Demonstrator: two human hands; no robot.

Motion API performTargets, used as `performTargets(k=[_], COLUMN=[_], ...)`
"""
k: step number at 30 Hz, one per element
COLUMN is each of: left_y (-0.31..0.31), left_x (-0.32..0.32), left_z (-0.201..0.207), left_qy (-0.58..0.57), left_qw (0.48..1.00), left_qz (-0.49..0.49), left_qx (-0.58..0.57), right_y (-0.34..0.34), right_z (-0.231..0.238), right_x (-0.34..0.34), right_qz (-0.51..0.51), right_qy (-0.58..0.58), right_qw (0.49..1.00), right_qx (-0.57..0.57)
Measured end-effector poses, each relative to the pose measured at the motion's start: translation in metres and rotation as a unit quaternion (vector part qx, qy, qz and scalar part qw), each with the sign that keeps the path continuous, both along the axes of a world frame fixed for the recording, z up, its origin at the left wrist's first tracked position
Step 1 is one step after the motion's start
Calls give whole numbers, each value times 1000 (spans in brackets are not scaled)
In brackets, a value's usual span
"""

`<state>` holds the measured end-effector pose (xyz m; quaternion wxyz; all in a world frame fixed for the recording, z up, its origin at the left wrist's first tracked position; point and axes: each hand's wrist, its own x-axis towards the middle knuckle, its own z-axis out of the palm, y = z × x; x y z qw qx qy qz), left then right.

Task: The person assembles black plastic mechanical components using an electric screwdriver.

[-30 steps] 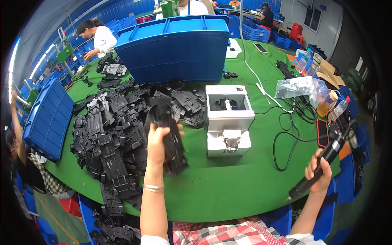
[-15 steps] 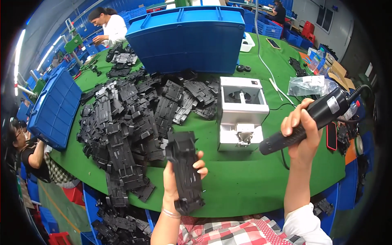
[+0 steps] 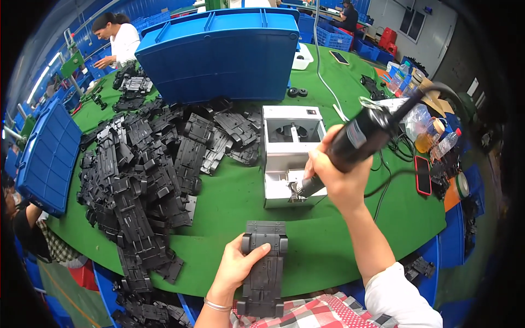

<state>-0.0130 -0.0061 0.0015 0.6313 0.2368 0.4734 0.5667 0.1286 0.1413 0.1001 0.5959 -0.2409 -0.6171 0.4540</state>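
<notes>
My left hand (image 3: 234, 268) grips a black plastic toy-car chassis (image 3: 266, 273) near the table's front edge, with the thumb pressed on its flat face. My right hand (image 3: 342, 180) is wrapped round a black corded electric screwdriver (image 3: 358, 139), tilted with its tip down to the left. That tip is at the front of a white screw feeder (image 3: 292, 117), by the small metal outlet (image 3: 293, 188); whether a screw is on it is too small to tell. A big heap of similar black chassis (image 3: 131, 180) lies to the left.
A large blue bin (image 3: 219, 65) stands behind the heap, another blue bin (image 3: 46, 158) at the left edge. On the right lie a red-edged phone (image 3: 423, 175), bottles (image 3: 445, 145) and cables. Small black wheels (image 3: 297, 92) sit behind the feeder. Co-workers are at the left and far back.
My right hand has brought the screwdriver left and down to the feeder's outlet. My left hand has lowered the chassis toward me and turned it, thumb now across its face. The view has shifted right.
</notes>
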Motion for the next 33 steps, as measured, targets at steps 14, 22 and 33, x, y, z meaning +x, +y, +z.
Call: performTargets(k=[14,22,33], left_y=[5,1,-19], left_x=[13,18,23], left_z=[-4,-3,-15], left_qy=[3,47,-150], left_qw=[999,998,984], left_qz=[29,25,-31], left_qx=[-27,-40,-88], right_y=[-51,-63,-28], right_z=[-11,-25,-3], right_x=[13,15,32], right_qz=[150,172,97], right_qy=[89,29,179], right_qw=[980,983,979], right_qx=[-98,-48,-16])
